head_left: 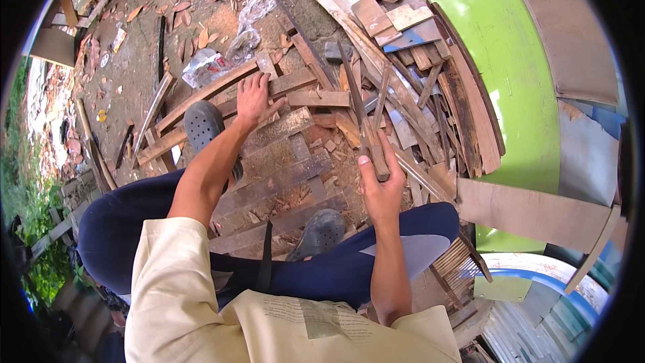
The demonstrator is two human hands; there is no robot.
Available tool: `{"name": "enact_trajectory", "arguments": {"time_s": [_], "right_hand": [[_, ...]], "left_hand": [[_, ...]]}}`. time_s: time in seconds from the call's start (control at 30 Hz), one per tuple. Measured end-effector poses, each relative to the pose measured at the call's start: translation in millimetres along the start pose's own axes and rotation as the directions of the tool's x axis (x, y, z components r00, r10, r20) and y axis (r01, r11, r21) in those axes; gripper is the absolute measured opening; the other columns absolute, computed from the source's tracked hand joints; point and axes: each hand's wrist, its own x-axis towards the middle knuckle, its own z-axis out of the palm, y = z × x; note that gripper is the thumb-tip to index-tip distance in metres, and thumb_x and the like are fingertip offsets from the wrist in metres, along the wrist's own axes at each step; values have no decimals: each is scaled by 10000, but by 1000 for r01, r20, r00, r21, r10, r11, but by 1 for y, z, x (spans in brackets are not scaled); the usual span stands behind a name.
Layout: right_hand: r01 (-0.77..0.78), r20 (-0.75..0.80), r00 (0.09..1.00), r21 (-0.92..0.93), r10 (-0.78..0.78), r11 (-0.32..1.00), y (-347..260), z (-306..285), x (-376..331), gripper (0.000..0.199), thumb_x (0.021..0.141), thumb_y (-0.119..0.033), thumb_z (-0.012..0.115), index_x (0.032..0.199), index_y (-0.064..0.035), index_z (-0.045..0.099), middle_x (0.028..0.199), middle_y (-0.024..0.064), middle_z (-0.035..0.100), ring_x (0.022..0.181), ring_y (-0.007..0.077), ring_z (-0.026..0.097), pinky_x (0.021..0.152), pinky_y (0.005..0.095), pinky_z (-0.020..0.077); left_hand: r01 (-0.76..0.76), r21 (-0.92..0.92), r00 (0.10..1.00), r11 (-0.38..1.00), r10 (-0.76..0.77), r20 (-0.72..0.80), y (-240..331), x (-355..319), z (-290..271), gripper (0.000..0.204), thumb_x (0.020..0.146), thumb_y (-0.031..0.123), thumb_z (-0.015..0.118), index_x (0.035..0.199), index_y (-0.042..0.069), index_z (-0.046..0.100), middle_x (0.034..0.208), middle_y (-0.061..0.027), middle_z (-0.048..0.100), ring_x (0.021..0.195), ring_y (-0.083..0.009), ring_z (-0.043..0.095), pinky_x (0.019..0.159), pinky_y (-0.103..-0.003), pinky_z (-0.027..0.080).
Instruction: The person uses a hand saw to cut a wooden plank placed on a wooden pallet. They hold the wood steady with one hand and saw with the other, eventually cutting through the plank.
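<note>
Near the middle of the view, my left hand [252, 99] lies over the slatted planks, fingers stretched forward and thumb out to the side. Under and beside it run a long narrow board [201, 96] and a short plank [319, 98]. My right hand [383, 188] is wrapped round the thick wooden end of a long dark tapering piece [356, 94], which points away from me. Whether its thin part is a blade or wood, I cannot tell. More worn planks [275, 178] lie side by side between my feet.
Scrap boards and strips [410, 87] are heaped at the right, beside a bright green panel [517, 94]. Crumpled clear plastic [205, 67] lies beyond my left shoe [201, 124]. Dry leaves litter the dirt [144, 33]. My right shoe [321, 232] rests near the planks.
</note>
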Motion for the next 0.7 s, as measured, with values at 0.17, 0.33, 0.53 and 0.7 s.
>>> {"name": "enact_trajectory", "arguments": {"time_s": [0.17,0.33,0.53,0.7], "right_hand": [[129,115,987,-142,-113,981,11,16,3,540,983,-76,664,1500,-29,518,1133,74,712,811,77,619,707,229,511],[110,167,982,-118,-90,987,9,25,5,543,973,-47,658,1495,-2,514,1213,97,701,1024,122,642,915,265,503],[82,127,990,-120,-67,989,6,29,5,551,964,-36,657,1494,5,513,1218,105,699,1046,134,642,944,286,501],[132,121,986,-164,-113,978,12,25,4,553,963,-29,644,1498,6,507,1240,117,692,1078,148,641,966,292,494]], "left_hand": [[168,-55,957,984,-149,247,-18,7,-5,876,872,777,575,1295,11,538,1244,-209,635,1225,-379,585,1004,-537,465],[71,-82,966,994,-48,255,-23,11,-7,808,917,747,539,1225,0,538,1187,-234,652,1144,-412,621,939,-516,516],[149,-115,920,982,-95,381,-45,45,-15,870,959,748,435,1310,-41,532,1113,-291,685,1058,-449,665,913,-538,516],[161,-134,925,978,-103,365,-53,51,-10,895,952,763,423,1267,-61,573,1010,-302,705,1018,-458,679,878,-545,513]]}}
